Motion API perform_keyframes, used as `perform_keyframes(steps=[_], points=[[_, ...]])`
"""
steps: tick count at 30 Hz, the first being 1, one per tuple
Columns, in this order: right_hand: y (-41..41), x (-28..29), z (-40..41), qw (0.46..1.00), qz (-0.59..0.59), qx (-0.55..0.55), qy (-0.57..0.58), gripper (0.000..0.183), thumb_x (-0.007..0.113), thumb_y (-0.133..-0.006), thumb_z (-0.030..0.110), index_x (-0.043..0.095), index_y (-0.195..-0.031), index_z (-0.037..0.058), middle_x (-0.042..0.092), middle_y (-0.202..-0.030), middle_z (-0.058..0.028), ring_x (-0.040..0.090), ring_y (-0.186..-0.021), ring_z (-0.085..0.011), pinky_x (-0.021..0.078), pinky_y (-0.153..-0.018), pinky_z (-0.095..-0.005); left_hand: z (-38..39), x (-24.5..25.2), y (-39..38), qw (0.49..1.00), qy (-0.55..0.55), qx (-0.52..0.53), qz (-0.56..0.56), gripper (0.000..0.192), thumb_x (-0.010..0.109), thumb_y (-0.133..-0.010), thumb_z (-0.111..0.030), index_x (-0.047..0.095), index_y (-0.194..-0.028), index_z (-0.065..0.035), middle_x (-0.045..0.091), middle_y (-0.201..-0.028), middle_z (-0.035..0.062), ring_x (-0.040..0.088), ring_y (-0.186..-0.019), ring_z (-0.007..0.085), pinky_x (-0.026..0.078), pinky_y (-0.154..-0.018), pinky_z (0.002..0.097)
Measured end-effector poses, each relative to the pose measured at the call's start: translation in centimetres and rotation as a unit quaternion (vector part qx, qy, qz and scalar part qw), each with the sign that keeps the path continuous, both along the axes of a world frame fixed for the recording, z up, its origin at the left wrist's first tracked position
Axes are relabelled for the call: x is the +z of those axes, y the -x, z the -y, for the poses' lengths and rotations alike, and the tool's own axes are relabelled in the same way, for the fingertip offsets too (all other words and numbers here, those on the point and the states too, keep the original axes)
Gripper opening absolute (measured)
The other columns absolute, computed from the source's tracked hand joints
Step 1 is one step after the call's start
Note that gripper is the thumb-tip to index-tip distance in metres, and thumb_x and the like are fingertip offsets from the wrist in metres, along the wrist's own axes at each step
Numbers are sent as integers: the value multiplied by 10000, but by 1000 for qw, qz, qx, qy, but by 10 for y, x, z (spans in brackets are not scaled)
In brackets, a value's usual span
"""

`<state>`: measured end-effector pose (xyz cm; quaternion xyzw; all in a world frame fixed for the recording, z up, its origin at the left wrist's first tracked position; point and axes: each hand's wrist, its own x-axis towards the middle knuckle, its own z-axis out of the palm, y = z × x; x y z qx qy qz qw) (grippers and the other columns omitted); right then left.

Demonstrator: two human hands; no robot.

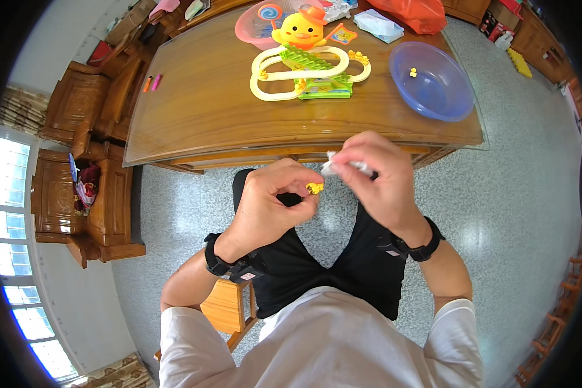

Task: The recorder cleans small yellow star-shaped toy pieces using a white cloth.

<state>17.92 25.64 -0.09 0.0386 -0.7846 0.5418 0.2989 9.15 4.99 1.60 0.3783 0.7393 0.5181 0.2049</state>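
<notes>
Between the fingertips of my left hand (283, 196) is a small yellow toy figure (314, 188), held over my lap. My right hand (380, 177) pinches a crumpled white tissue or wipe (328, 167) just right of the figure; the two do not plainly touch. On the wooden table beyond stands a duck track toy (327, 89) with a green stair part, cream rails and a big yellow duck on top. Several small yellow ducks sit on its rails. Right of it, a translucent blue plastic basin (434, 97) holds one small yellow figure (413, 72).
A pink basin (245, 29) stands behind the toy, near a pale blue packet (378, 25) and a red plastic bag (417, 14). Orange and pink markers (156, 82) lie at the table's left. The glass-topped table's front edge (291, 145) is just beyond my hands.
</notes>
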Motion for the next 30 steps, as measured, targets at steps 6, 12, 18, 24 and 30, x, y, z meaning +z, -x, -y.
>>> perform_keyframes(steps=[6, 12, 18, 24, 30], points=[[-3, -7, 11, 991, 31, 91, 92, 130, 802, -907, 71, 755, -1017, 19, 730, -954, -71, 686, -818, -153, 503, -679, -275, 0, -8, -1, 957, -132, 6, 258, 262, 690, -910, 160, 704, -1159, 78, 676, -1192, 103, 705, -1052, 135, 589, -939, 274], [-3, -19, 9, 996, 20, 17, 87, 116, 785, -915, 48, 749, -1018, 7, 730, -958, -87, 700, -815, -173, 527, -686, -278, 0, -7, -7, 955, -121, 35, 269, 409, 743, -911, 117, 624, -1297, 57, 712, -1201, 135, 712, -1107, 180, 599, -986, 322], [-2, -8, 10, 997, -7, 78, 22, 162, 777, -875, -35, 741, -1028, 4, 706, -959, -103, 704, -820, -211, 571, -711, -303, -4, -3, -6, 961, -123, 31, 246, 479, 711, -914, 150, 549, -1350, 33, 729, -1219, 169, 730, -1084, 199, 595, -998, 324], [-6, -21, -2, 997, 7, -31, 66, 111, 763, -885, -40, 750, -990, -7, 712, -951, -95, 699, -826, -185, 539, -655, -278, 7, -4, 24, 939, -156, 52, 302, 246, 665, -1010, -2, 717, -1247, 36, 732, -1244, 175, 734, -1087, 217, 599, -1006, 355], [-27, -28, -2, 995, 62, -4, 74, 99, 777, -882, -25, 758, -977, -5, 715, -943, -85, 679, -815, -158, 491, -657, -265, 7, 17, 100, 940, -188, 105, 266, 290, 649, -1010, 4, 682, -1295, 48, 741, -1205, 161, 733, -1026, 185, 602, -964, 314]])
